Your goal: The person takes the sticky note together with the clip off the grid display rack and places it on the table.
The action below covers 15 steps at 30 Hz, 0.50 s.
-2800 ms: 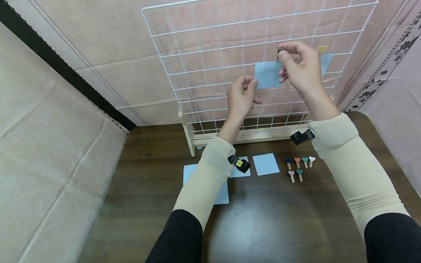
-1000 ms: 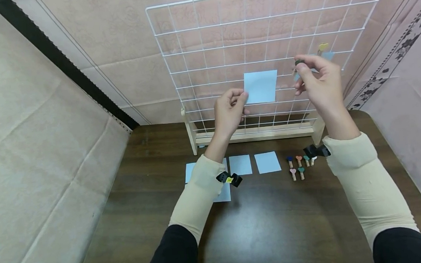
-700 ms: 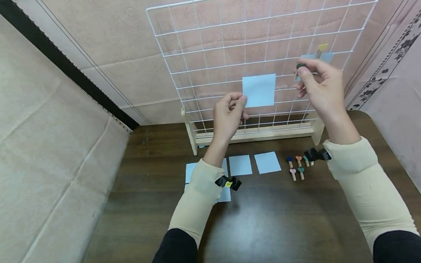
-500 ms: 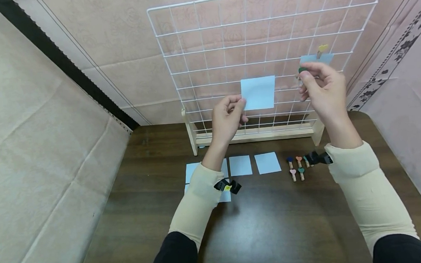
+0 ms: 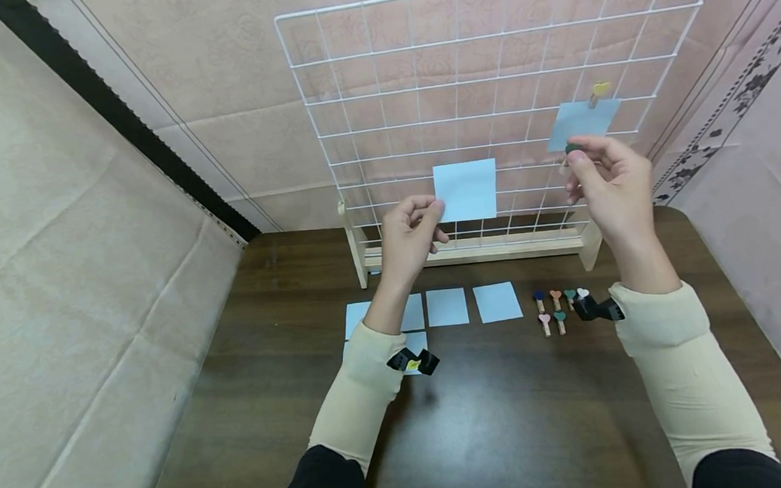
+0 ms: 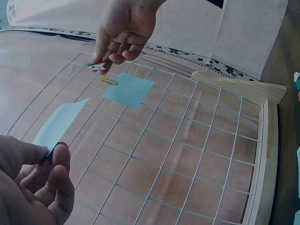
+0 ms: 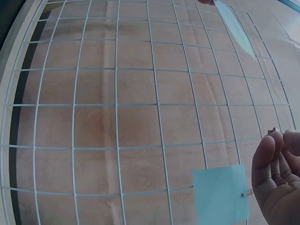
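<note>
My left hand (image 5: 409,235) pinches a square blue paper note (image 5: 465,191) by its lower left corner, in front of the white wire grid (image 5: 413,87). In the left wrist view the note (image 6: 63,123) stands off the wires, bowed slightly. My right hand (image 5: 614,183) holds a small clothespin with a dark green head (image 5: 572,148) between thumb and forefinger, to the right of the note. Just above that hand, another blue note (image 5: 575,121) hangs on the grid from a clothespin with a yellow heart (image 5: 600,89).
Several blue notes (image 5: 447,307) lie on the dark wooden table (image 5: 497,410) below the grid. To their right are several heart-topped clothespins (image 5: 559,317) in two rows. The grid's pale wooden base (image 5: 486,251) stands at the table's back, before a cloth-covered wall.
Both hands have come down and back from the grid, the left also leftward with its note, the right rightward with its clothespin. The hanging note is now in fuller view.
</note>
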{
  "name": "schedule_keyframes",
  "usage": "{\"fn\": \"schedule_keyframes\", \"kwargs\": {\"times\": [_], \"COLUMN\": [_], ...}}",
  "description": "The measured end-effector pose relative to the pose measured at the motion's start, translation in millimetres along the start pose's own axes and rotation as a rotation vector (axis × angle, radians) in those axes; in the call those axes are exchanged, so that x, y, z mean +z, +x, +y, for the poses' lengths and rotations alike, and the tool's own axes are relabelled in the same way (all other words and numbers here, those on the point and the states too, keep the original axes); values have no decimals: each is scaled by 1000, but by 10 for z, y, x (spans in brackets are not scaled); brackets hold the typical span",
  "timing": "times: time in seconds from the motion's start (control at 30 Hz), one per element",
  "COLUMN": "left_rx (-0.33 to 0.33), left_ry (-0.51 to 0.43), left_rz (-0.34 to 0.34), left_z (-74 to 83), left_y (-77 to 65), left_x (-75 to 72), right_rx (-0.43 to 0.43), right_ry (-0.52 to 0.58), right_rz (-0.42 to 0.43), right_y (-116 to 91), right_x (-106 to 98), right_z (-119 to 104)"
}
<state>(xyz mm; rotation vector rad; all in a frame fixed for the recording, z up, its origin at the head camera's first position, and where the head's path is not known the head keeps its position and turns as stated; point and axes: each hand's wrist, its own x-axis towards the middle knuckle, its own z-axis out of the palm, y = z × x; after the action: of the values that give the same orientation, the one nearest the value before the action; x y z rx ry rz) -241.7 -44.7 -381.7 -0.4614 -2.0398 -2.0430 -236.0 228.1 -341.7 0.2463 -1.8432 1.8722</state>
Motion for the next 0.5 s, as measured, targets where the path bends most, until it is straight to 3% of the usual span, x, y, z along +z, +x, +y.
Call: {"fn": "schedule_keyframes", "kwargs": {"times": [0.27, 0.5], "left_rx": [11, -31], "left_ry": [21, 23], "left_rz": [2, 7], "left_z": [-36, -93], "left_y": [-102, -210], "left_x": [-44, -63], "right_rx": [49, 87], "right_ry": [83, 75], "right_rz": [14, 14], "right_y": [-108, -222], "right_x": [-119, -235], "right_z": [85, 206]}}
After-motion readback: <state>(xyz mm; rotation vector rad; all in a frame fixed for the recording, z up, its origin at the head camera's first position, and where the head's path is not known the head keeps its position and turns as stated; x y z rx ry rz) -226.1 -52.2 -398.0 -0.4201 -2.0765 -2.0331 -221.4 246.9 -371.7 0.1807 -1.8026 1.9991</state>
